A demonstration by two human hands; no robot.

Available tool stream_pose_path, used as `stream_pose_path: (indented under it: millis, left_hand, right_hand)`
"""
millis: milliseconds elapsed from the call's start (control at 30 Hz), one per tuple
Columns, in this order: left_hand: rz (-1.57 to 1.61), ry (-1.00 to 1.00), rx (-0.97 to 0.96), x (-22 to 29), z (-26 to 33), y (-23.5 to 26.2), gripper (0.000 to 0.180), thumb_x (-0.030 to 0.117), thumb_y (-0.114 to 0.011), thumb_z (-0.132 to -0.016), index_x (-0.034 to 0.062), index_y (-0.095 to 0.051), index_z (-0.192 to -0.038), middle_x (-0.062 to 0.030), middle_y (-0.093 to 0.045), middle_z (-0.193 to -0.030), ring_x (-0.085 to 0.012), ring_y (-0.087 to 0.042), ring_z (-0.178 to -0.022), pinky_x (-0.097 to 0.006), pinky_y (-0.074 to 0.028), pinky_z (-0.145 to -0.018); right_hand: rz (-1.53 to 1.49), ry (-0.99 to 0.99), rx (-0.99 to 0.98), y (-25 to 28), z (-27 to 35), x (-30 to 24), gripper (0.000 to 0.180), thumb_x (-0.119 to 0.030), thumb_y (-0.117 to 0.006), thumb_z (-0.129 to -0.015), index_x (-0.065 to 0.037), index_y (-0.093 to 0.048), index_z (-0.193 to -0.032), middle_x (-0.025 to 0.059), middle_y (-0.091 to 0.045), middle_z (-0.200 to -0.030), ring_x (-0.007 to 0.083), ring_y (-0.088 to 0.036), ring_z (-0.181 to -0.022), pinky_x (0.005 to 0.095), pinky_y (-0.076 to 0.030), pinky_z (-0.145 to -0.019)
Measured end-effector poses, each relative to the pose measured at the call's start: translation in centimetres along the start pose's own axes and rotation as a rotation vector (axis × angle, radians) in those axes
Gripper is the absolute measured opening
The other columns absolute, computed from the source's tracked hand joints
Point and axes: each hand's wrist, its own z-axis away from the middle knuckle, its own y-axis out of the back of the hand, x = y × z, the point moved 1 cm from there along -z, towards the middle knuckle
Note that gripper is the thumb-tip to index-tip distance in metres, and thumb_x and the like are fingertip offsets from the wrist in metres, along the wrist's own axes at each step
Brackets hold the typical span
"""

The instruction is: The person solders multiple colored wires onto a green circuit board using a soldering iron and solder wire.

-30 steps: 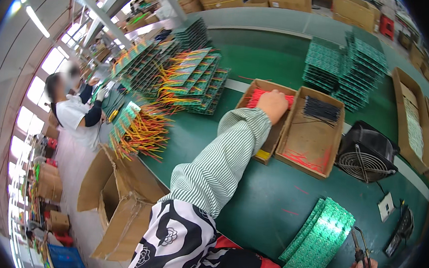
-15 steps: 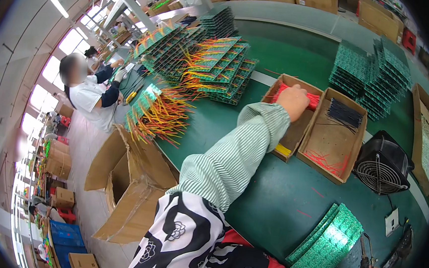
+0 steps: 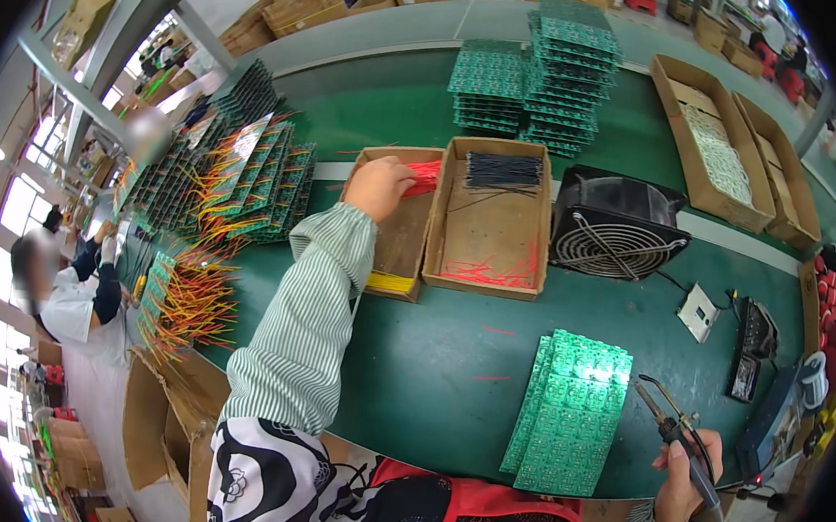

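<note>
Right of the circuit boards (image 3: 577,413), the right hand (image 3: 686,474) grips a soldering iron (image 3: 670,434); drifting left, it could scorch them. Beyond them, leftward, the left hand (image 3: 379,188) touches red wires (image 3: 427,176), its closure unclear; haste could scatter strands.

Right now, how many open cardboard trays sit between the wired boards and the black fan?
2: the left tray, with the left hand at its red wires, and the right tray, between it and the black fan. None seems hidden there.
</note>
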Motion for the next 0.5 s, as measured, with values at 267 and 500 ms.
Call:
stream_pose_path:
  millis: [267, 500]
  left_hand:
    - [-0.115, 0.054, -0.144, 0.1, 0.5, 0.1, 0.018, 0.016, -0.061, -0.081, 0.0032, -0.069, -0.091, -0.0159, -0.066, -0.091, -0.0325, -0.062, -0.086, -0.04, -0.048, -0.078]
    - [0.047, 0.078, -0.074, 0.8, -0.3, 2.6, 0.023, 0.017, -0.06, -0.084, 0.0005, -0.066, -0.099, -0.019, -0.065, -0.099, -0.0343, -0.062, -0.092, -0.039, -0.048, -0.083]
  right_hand:
    - [0.004, 0.028, -0.034, -0.1, -0.2, -0.1, 0.017, -0.005, -0.061, -0.078, 0.001, -0.051, -0.09, 0.0093, -0.058, -0.065, 0.0128, -0.056, -0.052, 0.023, -0.045, -0.049]
    - [0.011, 0.045, -0.008, 0.2, -0.1, -0.2, 0.016, -0.003, -0.061, -0.077, 0.002, -0.051, -0.089, 0.0092, -0.059, -0.064, 0.0125, -0.056, -0.052, 0.0233, -0.046, -0.049]
